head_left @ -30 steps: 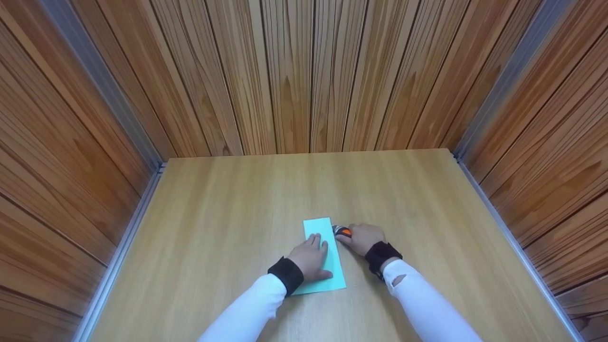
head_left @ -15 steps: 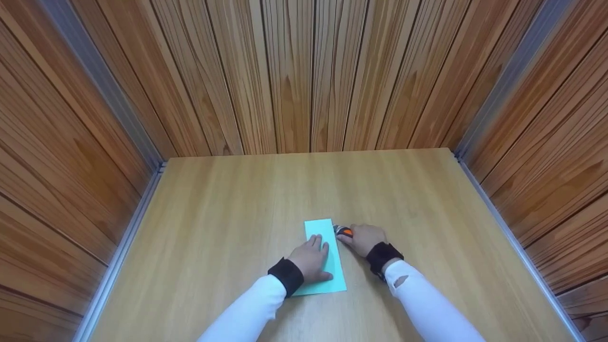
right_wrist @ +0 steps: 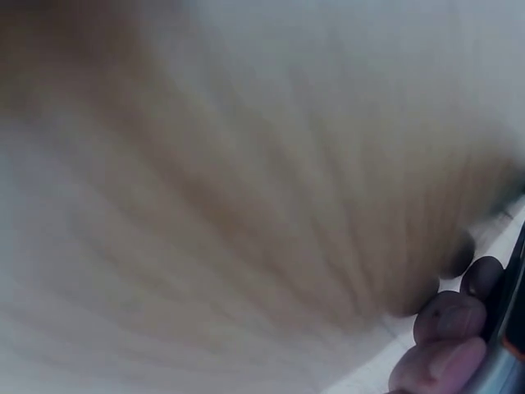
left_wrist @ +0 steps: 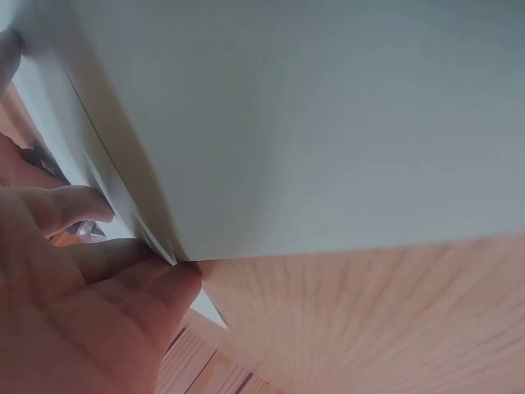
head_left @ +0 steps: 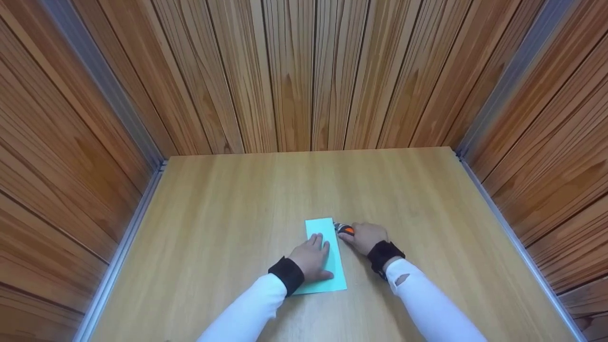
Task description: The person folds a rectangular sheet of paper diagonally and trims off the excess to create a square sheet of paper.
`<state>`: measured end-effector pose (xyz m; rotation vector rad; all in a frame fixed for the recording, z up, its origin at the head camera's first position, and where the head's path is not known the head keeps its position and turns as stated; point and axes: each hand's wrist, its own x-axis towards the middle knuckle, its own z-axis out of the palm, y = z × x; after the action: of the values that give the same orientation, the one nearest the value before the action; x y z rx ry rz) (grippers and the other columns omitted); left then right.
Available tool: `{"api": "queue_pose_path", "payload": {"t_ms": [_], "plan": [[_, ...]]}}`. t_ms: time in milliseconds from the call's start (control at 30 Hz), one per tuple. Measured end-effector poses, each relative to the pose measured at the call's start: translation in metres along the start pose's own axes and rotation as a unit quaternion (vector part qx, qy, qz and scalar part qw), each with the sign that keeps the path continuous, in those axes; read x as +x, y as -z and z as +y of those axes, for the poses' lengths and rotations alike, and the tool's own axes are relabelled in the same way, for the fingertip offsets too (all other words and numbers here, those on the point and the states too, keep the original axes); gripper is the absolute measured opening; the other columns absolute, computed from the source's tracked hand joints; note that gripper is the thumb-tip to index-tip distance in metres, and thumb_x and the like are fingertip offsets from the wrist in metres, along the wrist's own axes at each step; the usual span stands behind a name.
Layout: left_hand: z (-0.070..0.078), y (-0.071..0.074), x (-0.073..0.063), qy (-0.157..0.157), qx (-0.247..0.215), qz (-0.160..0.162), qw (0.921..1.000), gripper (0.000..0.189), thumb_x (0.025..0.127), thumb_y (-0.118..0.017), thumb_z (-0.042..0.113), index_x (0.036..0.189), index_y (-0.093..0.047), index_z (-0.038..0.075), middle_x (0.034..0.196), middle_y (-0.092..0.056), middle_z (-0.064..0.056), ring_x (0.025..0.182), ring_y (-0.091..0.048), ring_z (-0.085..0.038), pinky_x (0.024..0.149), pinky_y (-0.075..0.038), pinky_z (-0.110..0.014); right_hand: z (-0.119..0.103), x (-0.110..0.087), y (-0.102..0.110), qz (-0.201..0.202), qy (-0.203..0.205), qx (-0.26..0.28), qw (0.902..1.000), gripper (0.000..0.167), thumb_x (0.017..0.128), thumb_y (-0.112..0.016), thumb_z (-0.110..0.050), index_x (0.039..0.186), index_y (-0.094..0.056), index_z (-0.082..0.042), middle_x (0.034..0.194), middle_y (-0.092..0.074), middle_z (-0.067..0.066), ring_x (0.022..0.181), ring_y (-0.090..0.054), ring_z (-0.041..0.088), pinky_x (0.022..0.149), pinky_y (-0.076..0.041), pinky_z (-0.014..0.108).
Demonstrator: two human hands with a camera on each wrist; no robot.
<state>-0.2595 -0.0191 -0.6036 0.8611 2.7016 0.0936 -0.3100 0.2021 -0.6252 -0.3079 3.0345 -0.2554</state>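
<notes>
A turquoise sheet of paper (head_left: pixel 335 261), which looks folded, lies lengthwise near the front middle of the table. My left hand (head_left: pixel 311 260) rests on it with the fingers laid out over the surface and the thumb pointing right. In the left wrist view the layered paper edge (left_wrist: pixel 123 164) runs by the fingers of the left hand (left_wrist: pixel 90 304). On the sheet's right, my right hand (head_left: pixel 369 237) grips a dark and orange utility knife (head_left: pixel 346 230), its silver tip at the sheet's upper right edge. The right wrist view shows curled fingertips (right_wrist: pixel 447 328) against the knife's body (right_wrist: pixel 504 345).
The light wooden tabletop (head_left: pixel 228 204) spreads around the paper. Wooden plank walls (head_left: pixel 289 76) close it in at the back and both sides. Metal rails (head_left: pixel 118 247) run along the left and right table edges.
</notes>
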Motion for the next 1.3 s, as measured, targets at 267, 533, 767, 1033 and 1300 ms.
{"api": "queue_pose_path", "payload": {"t_ms": [267,533,767,1033,1300], "plan": [[0.002,-0.001,0.003,-0.002,0.003,0.002,1.0000,0.092,0.100,-0.069,0.064,0.167,-0.042,0.007,0.175,-0.037,-0.022,0.164,-0.035,-0.036,0.132,-0.036,-0.042,0.002,0.002,0.002,0.006,0.000,0.005,1.0000,0.057,0.105,-0.063,-0.059,0.103,-0.073,-0.002,0.079,-0.068,0.012,0.070,-0.063,0.029,0.067,-0.055,0.045],[0.003,0.004,0.002,-0.003,0.002,0.001,1.0000,0.091,0.101,-0.068,0.063,0.167,-0.042,0.007,0.175,-0.036,-0.021,0.165,-0.034,-0.034,0.132,-0.034,-0.043,0.006,0.003,0.006,0.005,-0.010,0.012,0.9999,0.057,0.105,-0.063,-0.060,0.103,-0.074,-0.004,0.079,-0.068,0.012,0.069,-0.062,0.029,0.066,-0.055,0.044],[0.003,0.003,0.004,-0.001,-0.008,0.000,1.0000,0.091,0.101,-0.068,0.064,0.168,-0.041,0.009,0.177,-0.034,-0.019,0.166,-0.032,-0.034,0.132,-0.035,-0.043,0.005,0.006,0.008,-0.008,-0.019,0.017,0.9997,0.057,0.105,-0.063,-0.060,0.103,-0.074,-0.003,0.078,-0.066,0.009,0.068,-0.059,0.027,0.066,-0.053,0.042],[0.002,0.004,0.005,-0.001,-0.002,0.000,1.0000,0.091,0.101,-0.068,0.063,0.168,-0.041,0.007,0.176,-0.035,-0.021,0.165,-0.033,-0.035,0.132,-0.034,-0.043,0.012,0.005,0.007,0.019,-0.012,-0.005,0.9997,0.059,0.105,-0.063,-0.059,0.104,-0.074,-0.001,0.075,-0.066,0.011,0.065,-0.057,0.027,0.063,-0.053,0.043],[-0.002,0.001,0.002,0.008,-0.022,-0.012,0.9997,0.091,0.101,-0.069,0.062,0.168,-0.041,0.008,0.177,-0.033,-0.021,0.166,-0.032,-0.035,0.133,-0.033,-0.044,0.028,-0.003,0.006,0.046,-0.031,0.009,0.9984,0.056,0.109,-0.063,-0.047,0.127,-0.062,0.006,0.077,-0.068,0.016,0.062,-0.062,0.029,0.057,-0.054,0.045]]}}
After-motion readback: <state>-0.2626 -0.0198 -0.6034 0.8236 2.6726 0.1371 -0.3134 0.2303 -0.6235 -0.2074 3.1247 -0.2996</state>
